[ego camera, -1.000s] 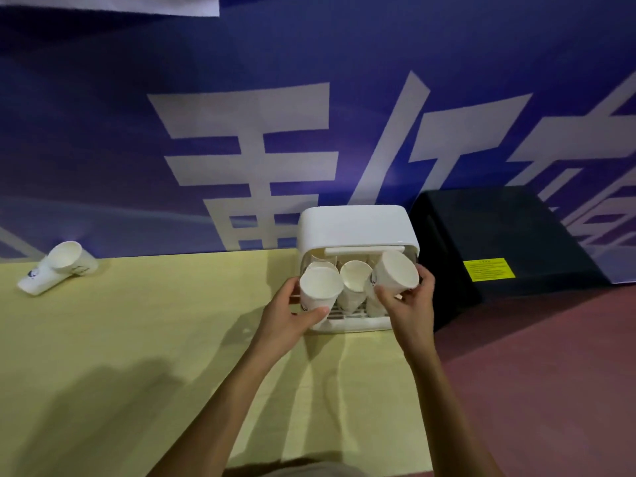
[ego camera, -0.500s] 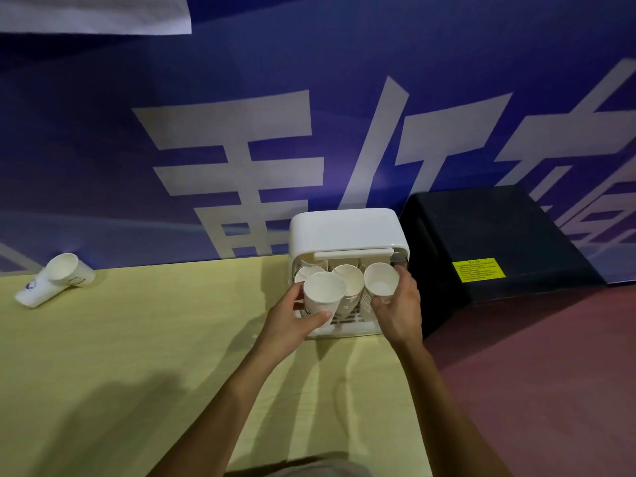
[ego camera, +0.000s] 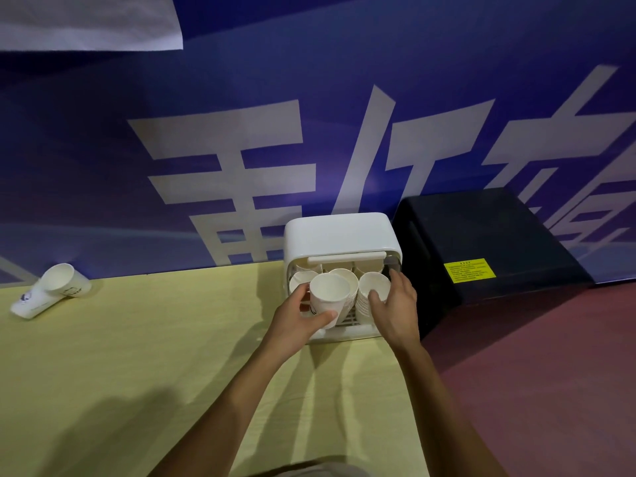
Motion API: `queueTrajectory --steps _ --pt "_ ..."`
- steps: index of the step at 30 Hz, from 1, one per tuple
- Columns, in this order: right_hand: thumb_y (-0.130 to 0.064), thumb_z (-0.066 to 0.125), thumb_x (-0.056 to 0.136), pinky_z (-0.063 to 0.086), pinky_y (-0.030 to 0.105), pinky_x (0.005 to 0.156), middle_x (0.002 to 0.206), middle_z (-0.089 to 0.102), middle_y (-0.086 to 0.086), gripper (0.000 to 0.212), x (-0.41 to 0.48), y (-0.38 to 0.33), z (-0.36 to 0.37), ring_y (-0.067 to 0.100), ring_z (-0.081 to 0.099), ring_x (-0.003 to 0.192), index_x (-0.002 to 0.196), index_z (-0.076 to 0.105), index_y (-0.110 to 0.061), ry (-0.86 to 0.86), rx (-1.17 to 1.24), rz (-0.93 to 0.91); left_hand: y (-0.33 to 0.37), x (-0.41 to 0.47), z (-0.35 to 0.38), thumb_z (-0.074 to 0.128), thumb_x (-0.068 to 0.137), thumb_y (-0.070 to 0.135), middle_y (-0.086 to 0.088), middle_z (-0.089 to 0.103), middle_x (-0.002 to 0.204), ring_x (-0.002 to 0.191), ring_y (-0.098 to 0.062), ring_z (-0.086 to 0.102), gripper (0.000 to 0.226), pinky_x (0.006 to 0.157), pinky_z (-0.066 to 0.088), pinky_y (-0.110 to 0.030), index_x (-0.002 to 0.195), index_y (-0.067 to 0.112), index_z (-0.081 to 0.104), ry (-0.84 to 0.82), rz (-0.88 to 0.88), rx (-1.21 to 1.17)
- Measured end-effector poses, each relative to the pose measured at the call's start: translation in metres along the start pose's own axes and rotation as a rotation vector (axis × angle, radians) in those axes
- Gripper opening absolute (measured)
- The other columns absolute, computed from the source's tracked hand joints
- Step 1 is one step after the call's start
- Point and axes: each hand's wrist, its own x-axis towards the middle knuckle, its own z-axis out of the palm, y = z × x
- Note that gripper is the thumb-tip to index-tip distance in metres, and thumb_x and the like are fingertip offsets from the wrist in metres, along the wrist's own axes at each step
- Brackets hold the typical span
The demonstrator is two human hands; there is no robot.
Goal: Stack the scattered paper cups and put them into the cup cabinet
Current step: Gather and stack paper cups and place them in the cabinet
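Paper cup [ego camera: 328, 299] is sitting clamped in the left hand [ego camera: 296, 325], before the cup cabinet [ego camera: 340, 235]; the right hand [ego camera: 395, 308] is touching a cup stack [ego camera: 373, 287] inside, whether gripping I cannot tell.

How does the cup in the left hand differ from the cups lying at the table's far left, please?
The held cup is upright; the far cups lie on their sides. The left hand grips the held cup before the cabinet; the far cups sit untouched near the wall. All are white.
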Motion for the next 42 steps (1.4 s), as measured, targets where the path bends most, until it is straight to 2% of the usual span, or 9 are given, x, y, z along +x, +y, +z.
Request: queueTrajectory --steps 2,5,10,15,22,24,28,37,42 --pt "-0.031 0.062 0.095 0.044 0.041 0.109 0.143 0.056 0.004 0.049 -0.004 -0.008 -0.006 0.021 0.051 0.132 0.140 0.055 -0.014 0.036 0.159 -0.029 0.003 0.002 0.001 0.082 0.079 0.029 0.014 0.064 0.120 0.108 -0.008 0.061 0.055 0.094 0.053 -0.033 0.127 0.032 0.057 -0.001 0.005 0.003" --pt "-0.051 0.068 0.089 0.052 0.031 0.099 0.123 0.068 -0.013 0.049 -0.010 -0.020 -0.013 0.001 0.063 0.113 0.131 0.064 -0.026 -0.177 0.409 -0.052 0.008 0.006 0.007 0.084 0.077 0.029 0.011 0.066 0.117 0.105 -0.008 0.063 0.055 0.091 0.054 -0.033 0.125 0.030 0.058 0.010 0.025 0.006" --pt "-0.048 0.078 0.082 0.058 0.040 0.092 0.108 0.075 -0.008 0.043 -0.015 -0.027 -0.011 0.008 0.072 0.101 0.122 0.069 -0.033 -0.320 0.521 -0.088 0.012 0.013 0.018 0.084 0.074 0.036 0.018 0.067 0.109 0.100 -0.002 0.063 0.049 0.077 0.049 -0.020 0.116 0.034 0.060 0.045 0.051 0.034" --pt "-0.044 0.085 0.076 0.061 0.029 0.084 0.108 0.073 -0.015 0.044 -0.012 -0.027 -0.014 0.006 0.070 0.104 0.116 0.067 -0.039 -0.281 0.583 -0.093 0.015 0.021 0.026 0.083 0.070 0.047 0.018 0.068 0.111 0.099 0.001 0.063 0.053 0.081 0.054 -0.025 0.117 0.038 0.059 0.014 0.057 0.012" --pt "-0.049 0.082 0.071 0.057 0.023 0.084 0.112 0.070 -0.019 0.049 -0.002 -0.009 -0.030 0.003 0.068 0.106 0.116 0.062 -0.044 0.032 0.595 -0.057 0.006 0.030 0.029 0.083 0.077 0.037 0.009 0.059 0.117 0.105 -0.011 0.061 0.060 0.085 0.057 -0.037 0.129 0.030 0.055 -0.011 0.034 0.032" --pt "-0.047 0.082 0.072 0.057 0.029 0.090 0.115 0.071 -0.016 0.054 0.001 -0.002 -0.030 0.001 0.067 0.106 0.122 0.061 -0.040 0.085 0.555 -0.050 0.003 0.032 0.028 0.083 0.078 0.036 0.008 0.059 0.117 0.103 -0.011 0.061 0.056 0.078 0.056 -0.033 0.127 0.028 0.057 -0.003 0.025 0.023" --pt "-0.048 0.079 0.073 0.055 0.037 0.098 0.124 0.065 -0.014 0.067 0.002 0.005 -0.025 0.002 0.063 0.112 0.134 0.056 -0.030 0.079 0.443 -0.050 -0.001 0.034 0.029 0.082 0.079 0.033 0.006 0.060 0.117 0.102 -0.011 0.062 0.049 0.072 0.053 -0.030 0.121 0.027 0.059 0.003 0.017 0.017" --pt "-0.040 0.080 0.078 0.051 0.023 0.095 0.125 0.061 -0.018 0.061 0.005 0.006 -0.013 -0.003 0.060 0.113 0.132 0.053 -0.037 0.106 0.397 -0.061 -0.005 0.038 0.027 0.080 0.081 0.028 0.008 0.061 0.116 0.099 -0.007 0.061 0.042 0.079 0.051 -0.023 0.118 0.028 0.060 0.011 0.013 0.016" --pt "-0.037 0.077 0.079 0.052 0.035 0.096 0.129 0.058 -0.009 0.063 0.000 0.018 0.000 0.010 0.056 0.117 0.136 0.051 -0.028 0.061 0.285 -0.026 -0.006 0.040 0.028 0.079 0.082 0.025 0.005 0.060 0.117 0.102 -0.011 0.062 0.042 0.084 0.055 -0.033 0.119 0.025 0.060 0.011 0.006 0.016"
